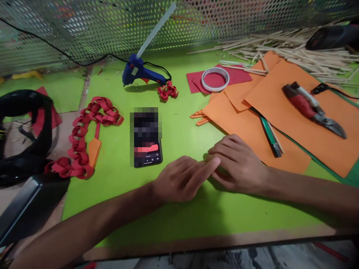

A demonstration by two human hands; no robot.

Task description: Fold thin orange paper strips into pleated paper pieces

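Observation:
My left hand (179,179) and my right hand (238,164) meet above the green tabletop (174,224), fingertips touching. The left fingers are curled in, with the thumb stretched toward the right hand. My right fingers bend inward over the left fingertips. Whatever the two hands pinch, if anything, is hidden between them. Just beyond the left hand lies a phone (153,155) with its screen lit and partly blurred out. Orange paper sheets (232,119) lie beyond the right hand, with a green cutter knife (269,134) on them.
At left are a red paper chain (80,145), an orange paper piece (94,151) and a black headset-like object (25,142). A blue glue gun (134,71), red paper curls (167,90), a tape roll (215,79), red-handled pruners (311,108) and wooden sticks (294,56) lie farther back.

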